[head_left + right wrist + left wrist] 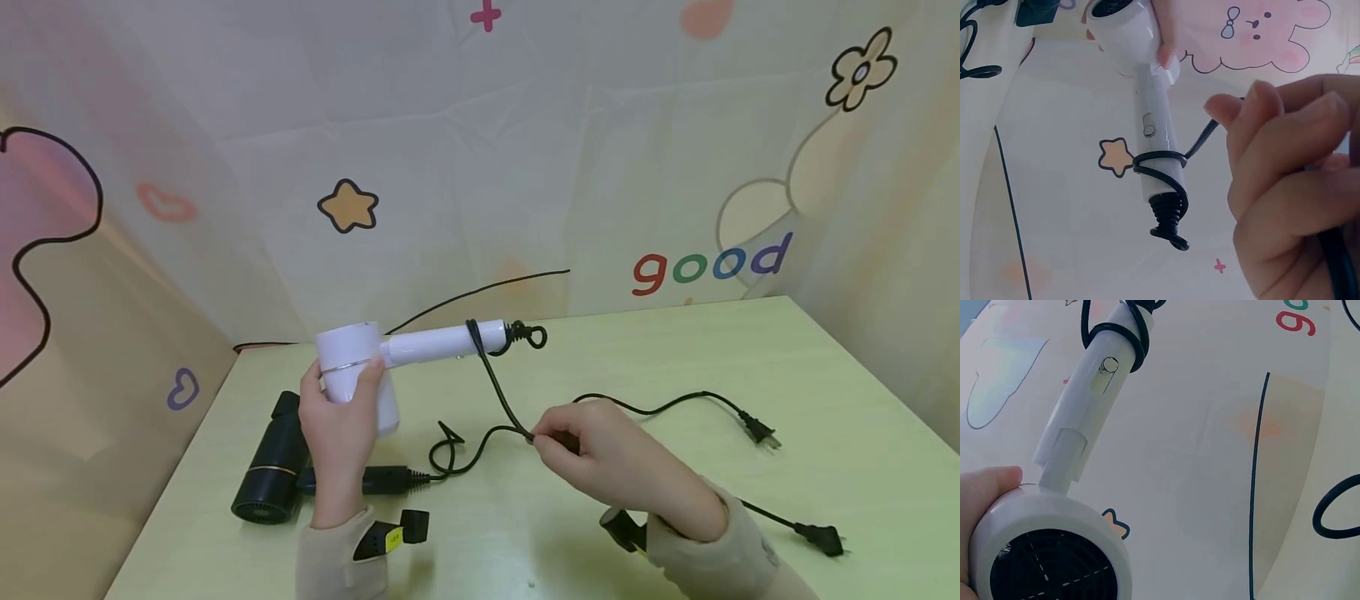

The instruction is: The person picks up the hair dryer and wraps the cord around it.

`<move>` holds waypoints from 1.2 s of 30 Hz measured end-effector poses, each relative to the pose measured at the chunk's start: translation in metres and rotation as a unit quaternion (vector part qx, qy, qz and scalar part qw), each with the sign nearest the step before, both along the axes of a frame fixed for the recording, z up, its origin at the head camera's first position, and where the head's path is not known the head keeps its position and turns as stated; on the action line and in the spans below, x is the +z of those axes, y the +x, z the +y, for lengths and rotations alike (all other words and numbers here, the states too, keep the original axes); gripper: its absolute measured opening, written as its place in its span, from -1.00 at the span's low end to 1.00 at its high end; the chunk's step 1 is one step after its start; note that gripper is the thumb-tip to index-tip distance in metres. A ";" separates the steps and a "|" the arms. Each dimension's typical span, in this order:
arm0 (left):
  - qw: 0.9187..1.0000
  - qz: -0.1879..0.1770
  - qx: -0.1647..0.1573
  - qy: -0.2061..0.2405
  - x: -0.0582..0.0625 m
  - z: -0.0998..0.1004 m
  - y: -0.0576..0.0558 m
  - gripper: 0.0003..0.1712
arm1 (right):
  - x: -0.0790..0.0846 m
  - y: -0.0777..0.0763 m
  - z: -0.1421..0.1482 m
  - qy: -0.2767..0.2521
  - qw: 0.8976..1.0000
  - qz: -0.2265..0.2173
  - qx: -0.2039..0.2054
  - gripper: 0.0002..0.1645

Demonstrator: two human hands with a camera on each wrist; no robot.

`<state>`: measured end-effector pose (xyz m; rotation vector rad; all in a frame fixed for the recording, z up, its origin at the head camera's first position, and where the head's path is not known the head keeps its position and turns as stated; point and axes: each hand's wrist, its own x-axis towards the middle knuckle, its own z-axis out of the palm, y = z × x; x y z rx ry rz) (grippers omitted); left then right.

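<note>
My left hand (339, 425) grips a white hair dryer (442, 343) by its barrel and holds it up above the table, handle pointing right. A slide switch (1109, 365) shows on the handle in the left wrist view. The dryer's black cord (1160, 156) loops round the handle near its end. My right hand (600, 450) pinches that cord between thumb and fingers, to the right of and below the handle, and the cord slants between the two. In the right wrist view the curled fingers (1297, 144) hold the cord, which comes out again below them.
A black hair dryer (272, 467) lies on the table (480, 550) at the left, partly behind my left hand, its cord curling towards the right hand. Two black plugs lie at the right, one farther back (757, 428) and one nearer (821, 538). A printed curtain (465, 167) hangs behind.
</note>
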<state>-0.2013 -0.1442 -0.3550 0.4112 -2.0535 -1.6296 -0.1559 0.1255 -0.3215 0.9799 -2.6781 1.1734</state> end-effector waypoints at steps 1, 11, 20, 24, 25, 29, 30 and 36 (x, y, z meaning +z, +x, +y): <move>1.000 0.002 0.000 0.005 0.000 -0.001 0.000 -0.11 | 0.000 0.001 0.000 0.003 1.000 0.003 0.007 -0.72; 0.997 -0.009 0.008 0.074 0.004 -0.011 0.002 -0.14 | 0.000 -0.002 0.004 0.038 0.991 -0.060 0.116 -0.55; 0.994 -0.021 0.001 0.106 0.008 -0.014 0.004 -0.16 | -0.018 -0.035 0.009 0.084 0.968 -0.202 0.124 -0.54; 0.994 -0.028 -0.007 0.104 0.009 -0.013 0.004 -0.13 | -0.026 -0.048 0.013 0.087 0.965 -0.221 0.116 -0.61; 0.994 -0.030 -0.009 0.105 0.009 -0.012 0.004 -0.12 | -0.028 -0.051 0.013 0.087 0.964 -0.223 0.117 -0.63; 0.993 -0.033 -0.016 0.112 0.010 -0.011 0.004 -0.11 | -0.035 -0.061 0.017 0.089 0.960 -0.240 0.112 -0.65; 0.993 -0.032 -0.017 0.112 0.010 -0.011 0.004 -0.11 | -0.037 -0.064 0.018 0.086 0.959 -0.247 0.108 -0.66; 0.992 -0.033 -0.035 0.120 0.011 -0.011 0.004 -0.12 | -0.049 -0.078 0.025 0.071 0.950 -0.290 0.088 -0.69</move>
